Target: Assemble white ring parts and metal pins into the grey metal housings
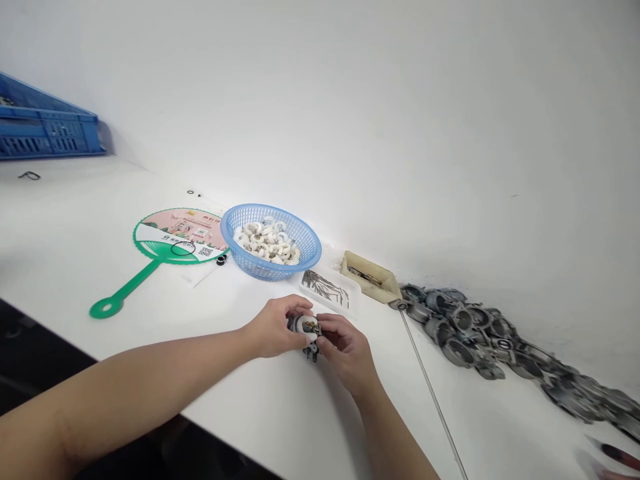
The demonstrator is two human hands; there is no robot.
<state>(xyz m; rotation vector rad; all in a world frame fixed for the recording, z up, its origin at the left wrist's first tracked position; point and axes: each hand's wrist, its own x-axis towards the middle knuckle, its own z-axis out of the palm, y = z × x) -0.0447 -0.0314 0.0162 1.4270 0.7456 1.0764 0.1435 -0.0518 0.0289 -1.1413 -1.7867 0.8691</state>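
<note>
Between my two hands, just above the white table (240, 393), is a small grey metal housing (313, 351) with a white C-shaped plastic part (301, 325) seated in its top. Brass-coloured bits show on the white part. My left hand (280, 327) grips the assembly from the left, its thumb at the front and fingers curled behind. From the right, my right hand (347, 347) closes on it with thumb and fingertips at the edge. Fingers hide part of the housing. Beyond the hands, a blue basket (235, 260) holds many similar white parts.
A white tray (356, 293) of thin dark pins and a cream box (385, 291) lie behind my hands. Grey metal housings (460, 353) are heaped along the right. A green-handled fan (125, 291) lies left; a blue crate (65, 137) stands far left. A red-handled tool (620, 455) is lower right.
</note>
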